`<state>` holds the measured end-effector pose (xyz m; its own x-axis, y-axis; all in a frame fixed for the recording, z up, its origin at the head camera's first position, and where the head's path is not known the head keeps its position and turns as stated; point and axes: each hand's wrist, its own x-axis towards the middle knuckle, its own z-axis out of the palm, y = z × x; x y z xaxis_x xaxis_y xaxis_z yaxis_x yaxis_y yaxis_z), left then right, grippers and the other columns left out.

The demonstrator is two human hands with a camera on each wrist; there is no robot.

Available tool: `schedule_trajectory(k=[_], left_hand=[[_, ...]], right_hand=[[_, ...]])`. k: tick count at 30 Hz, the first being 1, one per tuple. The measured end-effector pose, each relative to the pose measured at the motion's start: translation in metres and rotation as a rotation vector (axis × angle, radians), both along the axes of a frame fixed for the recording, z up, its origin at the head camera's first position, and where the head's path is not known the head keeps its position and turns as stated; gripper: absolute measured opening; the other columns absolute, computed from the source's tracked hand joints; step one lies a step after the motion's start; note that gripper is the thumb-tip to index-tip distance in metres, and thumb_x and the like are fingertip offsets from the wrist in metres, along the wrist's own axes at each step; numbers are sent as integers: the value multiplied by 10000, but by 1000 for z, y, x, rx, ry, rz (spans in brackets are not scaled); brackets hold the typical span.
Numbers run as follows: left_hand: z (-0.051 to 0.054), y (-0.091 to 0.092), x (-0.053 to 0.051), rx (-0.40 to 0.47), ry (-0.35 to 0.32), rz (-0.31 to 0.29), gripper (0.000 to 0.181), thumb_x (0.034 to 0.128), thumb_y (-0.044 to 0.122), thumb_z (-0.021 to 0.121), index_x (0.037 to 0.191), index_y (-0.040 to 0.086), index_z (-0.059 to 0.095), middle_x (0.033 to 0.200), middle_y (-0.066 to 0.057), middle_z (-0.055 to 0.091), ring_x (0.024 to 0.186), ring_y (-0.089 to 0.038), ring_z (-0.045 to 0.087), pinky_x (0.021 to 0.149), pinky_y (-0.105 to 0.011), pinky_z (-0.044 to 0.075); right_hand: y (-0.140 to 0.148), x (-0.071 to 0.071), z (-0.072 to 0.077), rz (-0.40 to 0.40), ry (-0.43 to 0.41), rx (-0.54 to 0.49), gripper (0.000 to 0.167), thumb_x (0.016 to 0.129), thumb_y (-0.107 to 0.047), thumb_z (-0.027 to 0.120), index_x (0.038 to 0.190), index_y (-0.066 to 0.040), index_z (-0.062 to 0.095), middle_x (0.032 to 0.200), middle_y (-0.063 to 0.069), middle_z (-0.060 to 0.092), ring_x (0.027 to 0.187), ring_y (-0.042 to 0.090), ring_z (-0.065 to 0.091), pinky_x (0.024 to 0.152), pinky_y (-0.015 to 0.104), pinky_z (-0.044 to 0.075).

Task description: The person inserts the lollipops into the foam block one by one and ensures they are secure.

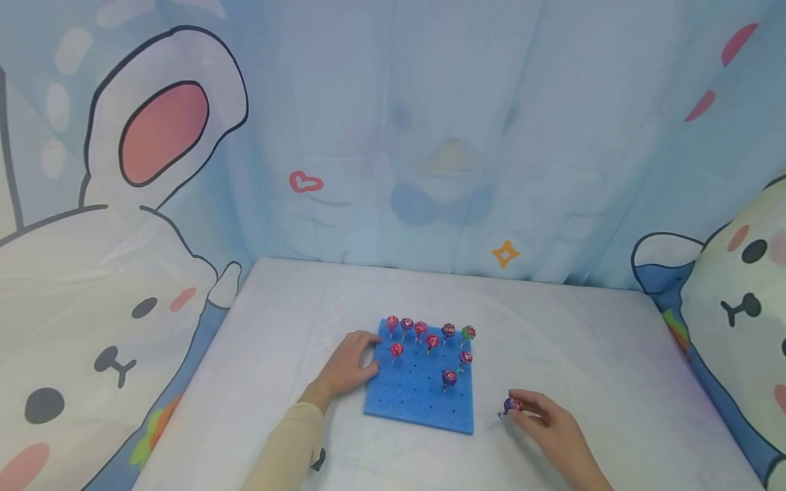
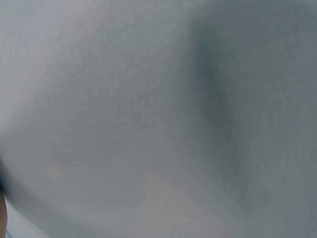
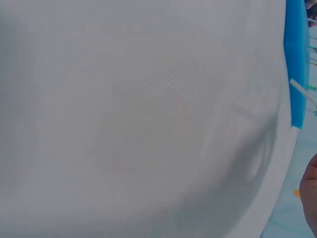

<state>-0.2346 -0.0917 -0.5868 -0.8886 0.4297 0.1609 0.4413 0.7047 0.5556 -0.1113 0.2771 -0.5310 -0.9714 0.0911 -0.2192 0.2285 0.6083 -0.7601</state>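
Observation:
A blue foam board (image 1: 417, 402) with rows of small holes lies on the table. Several wrapped lollipops, such as a red one (image 1: 396, 350) and a dark one (image 1: 449, 378), stand upright in it, mostly toward the far and right sides. Against the board's left edge rests my left hand (image 1: 348, 363), thumb and fingers spread apart. To the right of the board, my right hand (image 1: 549, 423) pinches a purple-wrapped lollipop (image 1: 512, 405) by its head, stick pointing down and left. In the right wrist view, a white stick (image 3: 302, 90) shows near the board's side (image 3: 295, 64).
White cloth (image 1: 295, 300) covers the table. A pale blue curtain (image 1: 454, 102) with cartoon animals hangs behind and at both sides. Mostly blurred cloth fills the left wrist view.

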Motion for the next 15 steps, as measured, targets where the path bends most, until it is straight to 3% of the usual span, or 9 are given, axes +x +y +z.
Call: schedule_trajectory(k=[6,10,15], left_hand=[[-1,0,0,0,2,-6,458,881,300,613,1306,147,536,1279,9,558,1267,-181,463,1097,-377,371],[1,-1,1,-12,-7,-7,462,883,307,613,1310,150,533,1285,12,555,1274,-176,457,1105,-366,361],[2,-1,1,-5,-8,-6,462,878,296,620,1307,145,535,1280,6,557,1271,-184,460,1103,-377,363]], right_hand=[[-17,-3,8,-84,51,-103,542,914,-427,654,1316,-72,572,1266,111,616,1155,264,587,890,308,545],[-29,-5,8,-120,102,-196,494,923,-379,659,1303,-74,580,1300,128,600,1187,254,597,883,255,532],[-44,-7,6,-95,97,-301,465,921,-307,677,1314,-81,576,1337,138,577,1222,264,575,895,273,524]])
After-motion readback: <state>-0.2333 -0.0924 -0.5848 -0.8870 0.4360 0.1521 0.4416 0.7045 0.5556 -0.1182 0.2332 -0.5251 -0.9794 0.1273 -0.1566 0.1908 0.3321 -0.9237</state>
